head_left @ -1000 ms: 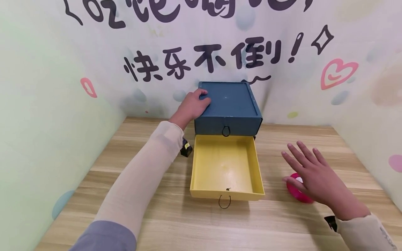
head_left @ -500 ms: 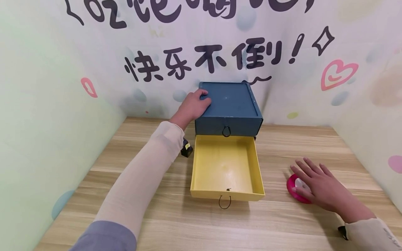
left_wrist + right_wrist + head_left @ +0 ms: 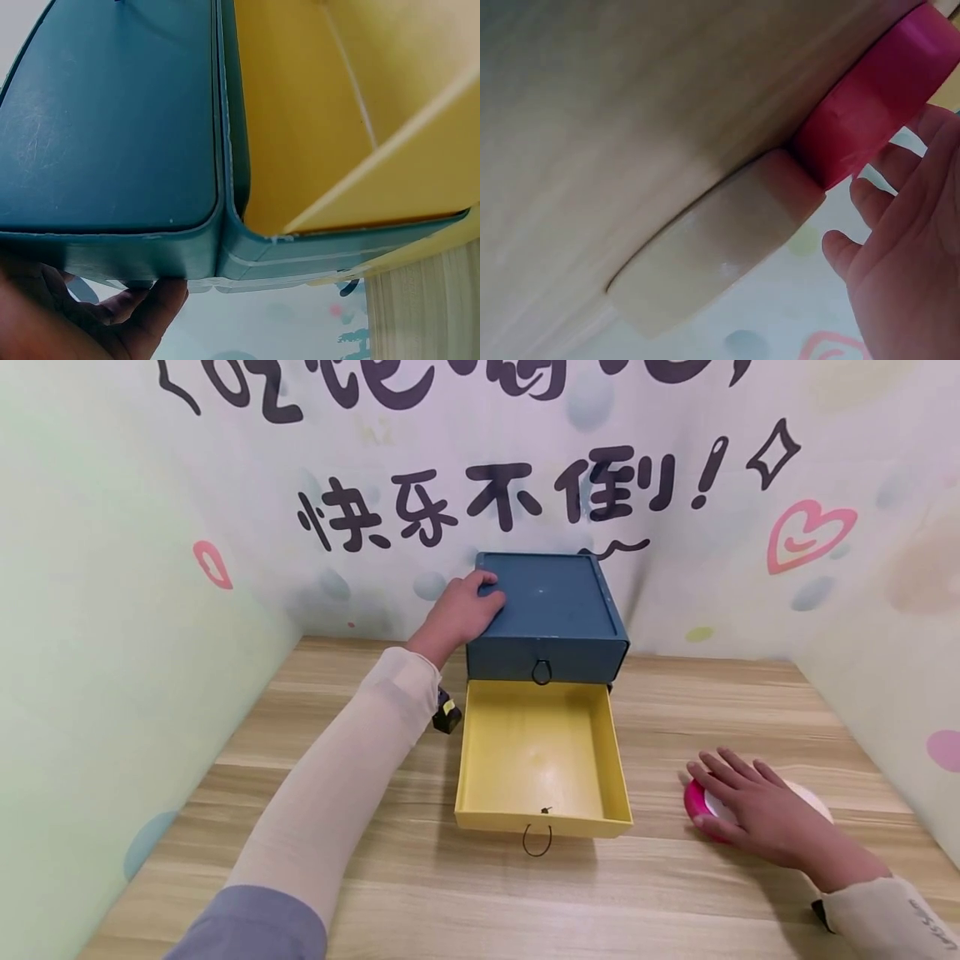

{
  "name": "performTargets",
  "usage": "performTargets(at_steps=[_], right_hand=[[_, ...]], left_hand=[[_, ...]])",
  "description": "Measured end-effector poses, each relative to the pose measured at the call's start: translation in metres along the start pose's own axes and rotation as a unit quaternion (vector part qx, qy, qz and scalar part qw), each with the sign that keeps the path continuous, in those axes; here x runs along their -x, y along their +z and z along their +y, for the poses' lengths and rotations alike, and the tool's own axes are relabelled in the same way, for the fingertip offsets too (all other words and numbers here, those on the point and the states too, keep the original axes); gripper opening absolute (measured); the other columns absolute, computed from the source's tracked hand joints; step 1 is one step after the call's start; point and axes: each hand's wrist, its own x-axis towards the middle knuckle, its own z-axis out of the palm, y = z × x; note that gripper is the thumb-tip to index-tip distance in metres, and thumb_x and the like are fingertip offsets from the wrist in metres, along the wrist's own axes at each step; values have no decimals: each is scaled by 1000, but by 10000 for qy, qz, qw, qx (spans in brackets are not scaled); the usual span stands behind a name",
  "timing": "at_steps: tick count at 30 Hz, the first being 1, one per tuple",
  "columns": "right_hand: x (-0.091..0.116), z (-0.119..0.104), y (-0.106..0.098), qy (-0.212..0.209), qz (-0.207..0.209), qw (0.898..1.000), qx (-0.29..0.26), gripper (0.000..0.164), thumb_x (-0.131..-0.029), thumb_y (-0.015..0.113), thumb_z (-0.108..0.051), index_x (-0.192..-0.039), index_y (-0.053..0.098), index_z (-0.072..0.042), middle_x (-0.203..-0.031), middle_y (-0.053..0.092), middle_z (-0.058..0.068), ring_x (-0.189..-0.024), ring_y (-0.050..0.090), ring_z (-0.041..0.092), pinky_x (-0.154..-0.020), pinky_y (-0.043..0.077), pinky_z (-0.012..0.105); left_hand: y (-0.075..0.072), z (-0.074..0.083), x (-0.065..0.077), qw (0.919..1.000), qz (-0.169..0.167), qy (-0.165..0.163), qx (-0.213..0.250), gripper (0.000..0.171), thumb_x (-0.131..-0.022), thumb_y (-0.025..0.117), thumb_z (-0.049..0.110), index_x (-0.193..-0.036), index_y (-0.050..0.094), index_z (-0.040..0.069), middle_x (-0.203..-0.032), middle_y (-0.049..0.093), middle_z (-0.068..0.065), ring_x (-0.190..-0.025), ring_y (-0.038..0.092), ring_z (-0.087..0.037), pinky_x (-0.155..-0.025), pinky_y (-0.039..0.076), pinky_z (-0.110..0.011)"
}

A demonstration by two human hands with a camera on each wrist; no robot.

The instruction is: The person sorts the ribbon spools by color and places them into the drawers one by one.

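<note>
A two-tier drawer box has a dark blue upper drawer (image 3: pixel 551 658) shut and a yellow lower drawer (image 3: pixel 536 752) pulled out. My left hand (image 3: pixel 463 608) rests on the upper left edge of the blue box; in the left wrist view its fingertips (image 3: pixel 166 300) touch the side. To the right, my right hand (image 3: pixel 765 810) spreads over two tape rolls, its fingers loosely bent and not closed around either. One is a pink roll (image 3: pixel 697 797), the other a cream roll (image 3: pixel 810 797), mostly hidden in the head view. The right wrist view shows the cream roll (image 3: pixel 712 247) adjoining the pink one (image 3: pixel 877 94).
Black cord loops hang on the drawer fronts, including the lower loop (image 3: pixel 537 841). A small dark knot (image 3: pixel 546 810) shows inside the yellow drawer. The wood-grain table (image 3: pixel 420 893) meets a printed wall (image 3: pixel 420 435) behind the box.
My right hand has come down and slightly right over the tape rolls; the cream roll now shows past its back. My left hand and the drawers have stayed put.
</note>
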Motion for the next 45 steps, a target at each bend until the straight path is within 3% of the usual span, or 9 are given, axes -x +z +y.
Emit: performTargets(at_steps=[3, 8, 11, 25, 38, 45], right_hand=[[0, -1, 0, 9, -12, 10000, -8, 72, -92, 63, -54, -146, 50, -8, -149, 44, 21, -141, 30, 41, -117, -10, 41], [-1, -1, 0, -29, -32, 10000, -23, 75, -89, 66, -56, -146, 51, -8, -148, 46, 20, -139, 34, 42, -112, 19, 62], [-2, -1, 0, -18, -92, 9999, -92, 79, -86, 67, -59, -146, 51, -8, -147, 46, 20, -138, 35, 43, -104, 28, 64], [0, 2, 1, -157, 79, 9998, -74, 86, -80, 71, -63, -145, 51, -11, -146, 48, 20, -134, 39, 45, -98, 34, 64], [1, 3, -1, -66, -114, 9998, -135, 84, -81, 69, -64, -147, 49, -17, -143, 50, 17, -133, 38, 45, -98, 33, 66], [0, 4, -2, -152, -19, 9997, -176, 84, -79, 74, -62, -145, 51, -15, -131, 58, 15, -126, 45, 43, -99, 34, 64]], left_hand=[[1, 0, 0, 10000, 0, 26, -7, 50, -103, 44, 38, -149, 44, 17, -155, 34, -11, -136, 36, -26, -107, 36, -40], [0, -2, 0, 10000, -48, -54, 3, 51, -103, 44, 38, -150, 43, 17, -155, 33, -11, -137, 35, -27, -108, 35, -40], [0, -3, 0, 10000, -51, -66, 4, 51, -103, 44, 38, -150, 43, 17, -155, 33, -11, -137, 34, -27, -108, 35, -41], [0, 0, -1, 10000, -16, -22, -15, 50, -103, 44, 38, -148, 45, 16, -153, 36, -12, -133, 37, -27, -108, 36, -40], [0, 0, -1, 10000, -2, -30, -35, 50, -103, 44, 37, -148, 45, 15, -152, 37, -12, -134, 37, -27, -108, 35, -40], [-1, 2, 0, 10000, -5, -35, -27, 50, -103, 44, 37, -148, 45, 15, -153, 37, -12, -134, 36, -27, -108, 35, -41]])
